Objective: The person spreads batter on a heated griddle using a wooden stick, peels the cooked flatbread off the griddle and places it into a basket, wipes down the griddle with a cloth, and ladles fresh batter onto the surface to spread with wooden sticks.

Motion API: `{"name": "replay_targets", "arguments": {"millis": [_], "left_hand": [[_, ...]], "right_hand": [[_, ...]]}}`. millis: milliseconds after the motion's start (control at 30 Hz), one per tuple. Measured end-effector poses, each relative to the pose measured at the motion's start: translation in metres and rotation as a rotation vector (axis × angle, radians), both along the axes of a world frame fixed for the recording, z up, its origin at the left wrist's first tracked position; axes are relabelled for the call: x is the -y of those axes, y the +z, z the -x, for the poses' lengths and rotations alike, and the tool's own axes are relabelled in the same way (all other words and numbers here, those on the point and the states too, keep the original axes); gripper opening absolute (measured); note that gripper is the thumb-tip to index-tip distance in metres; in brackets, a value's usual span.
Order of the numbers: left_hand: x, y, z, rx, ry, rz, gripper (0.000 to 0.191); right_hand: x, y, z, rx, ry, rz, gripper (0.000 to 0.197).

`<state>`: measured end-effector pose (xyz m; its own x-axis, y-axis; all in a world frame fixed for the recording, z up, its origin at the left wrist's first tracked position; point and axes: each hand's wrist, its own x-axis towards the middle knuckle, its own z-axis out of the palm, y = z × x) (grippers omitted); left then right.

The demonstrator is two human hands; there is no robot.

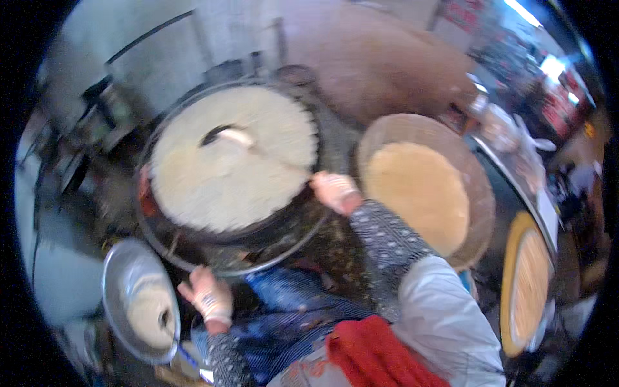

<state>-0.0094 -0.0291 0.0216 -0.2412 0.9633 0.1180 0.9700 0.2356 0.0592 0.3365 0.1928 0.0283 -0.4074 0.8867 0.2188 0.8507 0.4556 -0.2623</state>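
My right hand [336,191] grips the thin handle of a spreader [237,138], whose pale blade sits on a wide layer of pale batter [251,184]. The batter covers most of a round griddle [232,237], and a dark gap shows beside the blade. Close to the front metal rim [295,263] around the griddle is my left hand [210,295], fingers apart and nothing in it. Whether its fingertips touch the rim is too blurred to tell. A metal bowl [111,285] of pale batter stands left of that hand, with a blue-handled ladle [186,355] in it.
Right of the griddle stands a large brown basin [483,208] of tan batter. Farther right is a round tray [512,290] with a yellow rim. Plastic bags [503,130] lie on a surface at the back right. A wall [150,48] rises behind the griddle.
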Motion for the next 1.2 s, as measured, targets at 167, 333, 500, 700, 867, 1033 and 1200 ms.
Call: {"name": "replay_targets", "arguments": {"millis": [167, 333, 500, 700, 867, 1033, 1200], "left_hand": [[-0.007, -0.029, 0.05, -0.157, 0.176, 0.141, 0.055], [-0.034, -0.01, 0.064, -0.164, 0.291, 0.283, 0.054], [0.006, -0.018, 0.036, -0.052, -0.111, -0.174, 0.045], [0.013, -0.018, -0.039, -0.009, -0.186, -0.024, 0.053], [0.012, -0.026, -0.004, -0.102, -0.152, -0.048, 0.055], [0.009, -0.031, 0.025, -0.148, -0.082, -0.057, 0.052], [-0.007, -0.027, 0.06, -0.112, 0.065, -0.02, 0.049]], "right_hand": [[0.015, -0.006, 0.016, 0.214, 0.066, 0.178, 0.023], [0.01, -0.002, 0.004, 0.051, -0.103, 0.227, 0.034], [0.022, -0.018, 0.022, 0.042, -0.061, 0.238, 0.025], [0.017, 0.003, 0.014, -0.194, -0.023, 0.334, 0.027], [-0.009, -0.015, -0.002, 0.121, -0.158, 0.171, 0.026], [-0.002, -0.006, 0.01, 0.184, 0.002, 0.216, 0.03], [-0.034, -0.052, -0.003, 0.108, -0.136, 0.088, 0.031]]}}
